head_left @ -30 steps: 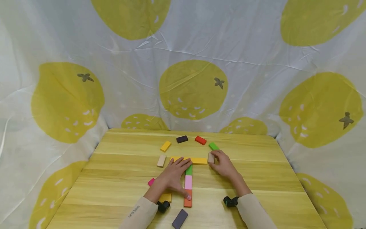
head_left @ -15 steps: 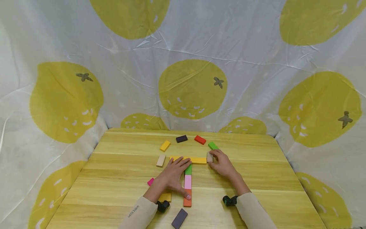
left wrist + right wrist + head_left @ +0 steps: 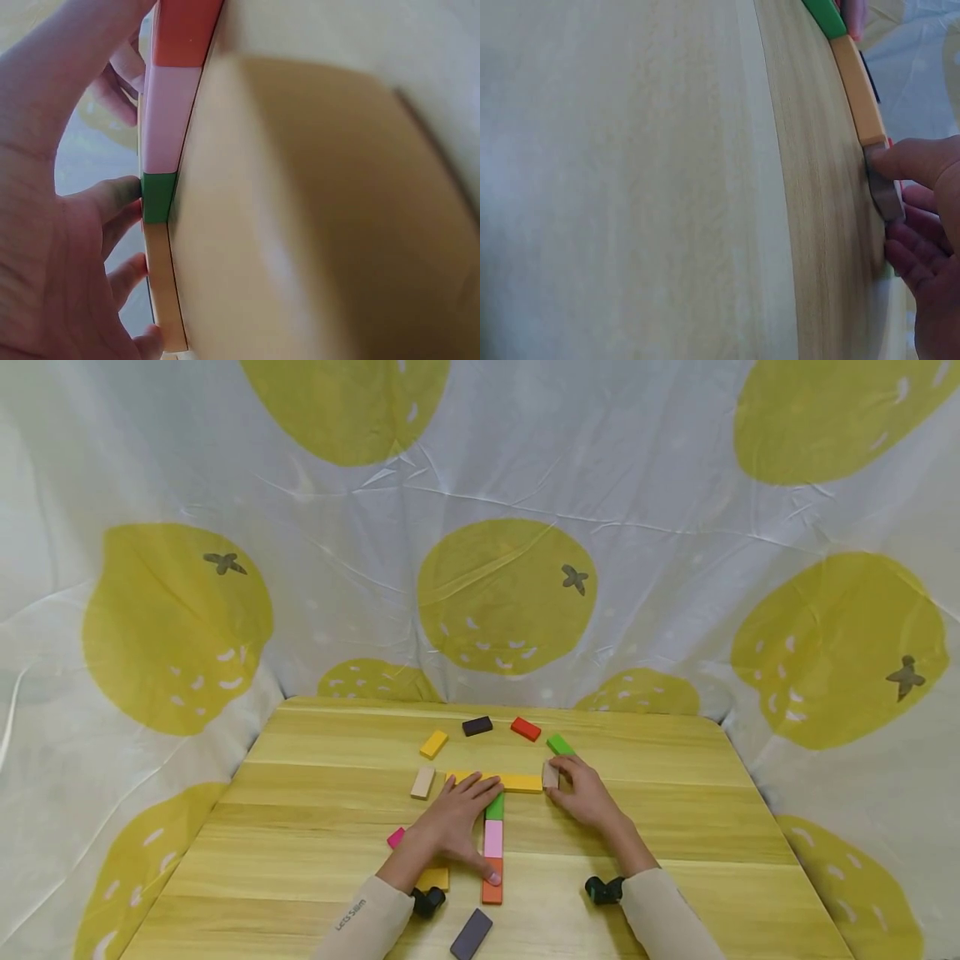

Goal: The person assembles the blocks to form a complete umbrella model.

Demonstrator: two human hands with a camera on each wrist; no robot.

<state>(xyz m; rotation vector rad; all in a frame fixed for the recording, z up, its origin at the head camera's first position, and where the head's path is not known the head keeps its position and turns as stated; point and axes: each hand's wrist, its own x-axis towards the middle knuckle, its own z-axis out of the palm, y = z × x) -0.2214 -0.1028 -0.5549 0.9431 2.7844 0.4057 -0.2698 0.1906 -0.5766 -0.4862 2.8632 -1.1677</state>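
My left hand (image 3: 453, 827) lies spread over a T of flat wooden blocks. Its fingers reach the yellow crossbar blocks (image 3: 522, 783) and the green block (image 3: 495, 807), covering parts of both. Its thumb touches the orange-red block (image 3: 491, 895) at the stem's near end; a pink block (image 3: 493, 839) sits between. My right hand (image 3: 591, 795) pinches a greyish plain wood block (image 3: 551, 775) against the crossbar's right end. In the right wrist view, the thumb presses that wood block (image 3: 885, 191), which touches the yellow-orange block (image 3: 856, 90).
An arc of loose blocks lies beyond the T: plain wood (image 3: 423, 782), yellow (image 3: 433, 744), black (image 3: 477, 726), red (image 3: 526, 728) and green (image 3: 559, 744). Nearer are a magenta block (image 3: 396, 837), a yellow block (image 3: 435, 879) and a dark grey block (image 3: 472, 933).
My right hand has slid the plain wood block slightly left, closing the small gap to the yellow crossbar. My left hand has stayed in place.
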